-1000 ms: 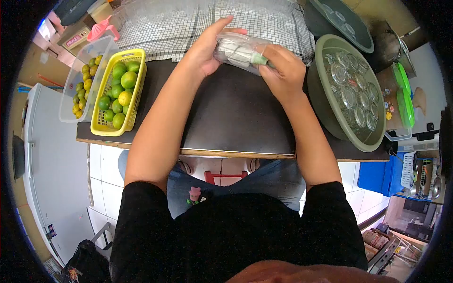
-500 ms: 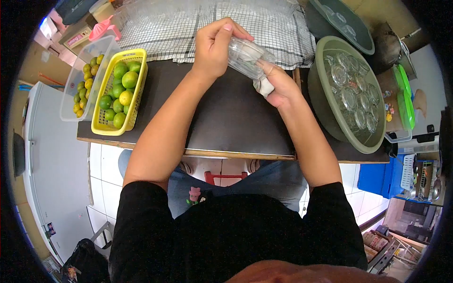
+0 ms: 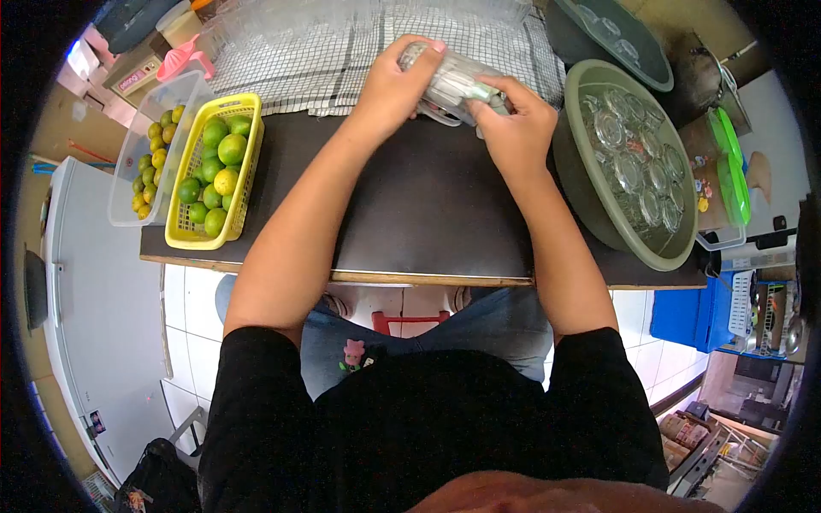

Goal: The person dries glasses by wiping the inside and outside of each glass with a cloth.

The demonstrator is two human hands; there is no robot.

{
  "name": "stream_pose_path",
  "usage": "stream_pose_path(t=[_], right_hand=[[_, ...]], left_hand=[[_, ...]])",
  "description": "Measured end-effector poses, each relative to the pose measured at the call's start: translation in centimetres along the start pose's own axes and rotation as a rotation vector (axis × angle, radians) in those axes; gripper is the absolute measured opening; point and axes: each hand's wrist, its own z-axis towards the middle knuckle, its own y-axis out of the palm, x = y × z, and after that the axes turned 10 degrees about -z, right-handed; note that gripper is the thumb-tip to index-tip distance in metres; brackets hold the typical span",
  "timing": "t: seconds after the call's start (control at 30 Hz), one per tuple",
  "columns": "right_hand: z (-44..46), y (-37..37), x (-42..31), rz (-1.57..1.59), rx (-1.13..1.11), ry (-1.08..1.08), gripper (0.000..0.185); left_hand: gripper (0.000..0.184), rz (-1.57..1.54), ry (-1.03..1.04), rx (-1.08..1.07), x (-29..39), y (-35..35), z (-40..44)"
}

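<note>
Hands (image 3: pixel 395 88) (image 3: pixel 520 121) stretched forward hold a tilted clear glass (image 3: pixel 460 79) from opposite ends.

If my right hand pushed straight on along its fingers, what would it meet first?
The clear glass right at its fingertips; past that, probably the checked cloth, though depth is hard to judge from this view.

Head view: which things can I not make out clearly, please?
All in the head view:
Clear container: parts of its surface, covered by the left hand and right hand.
Glassware in the green basin: exact count, because pieces overlap.
Clear vessels at the top: far parts, cut off by the image edge.
</note>
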Motion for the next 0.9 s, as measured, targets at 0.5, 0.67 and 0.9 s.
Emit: stream_pose_path(t=[0.5, 0.67, 0.9], right_hand=[[0.1, 1.0, 1.9, 0.983, -0.231, 0.78, 0.031], [0.0, 0.5, 0.7, 0.097, 0.108, -0.014, 0.031], [-0.2, 2.1, 0.6, 0.318, -0.178, 0.43, 0.03]], left_hand=[[0.057, 0.33, 0.812, 0.038, -1.1, 0.7, 0.3], [0.067, -0.732, 0.116, 0.215, -1.5, 3.4, -0.5], [0.042, -0.982, -0.11, 0.109, -1.9, 1.9, 0.2]])
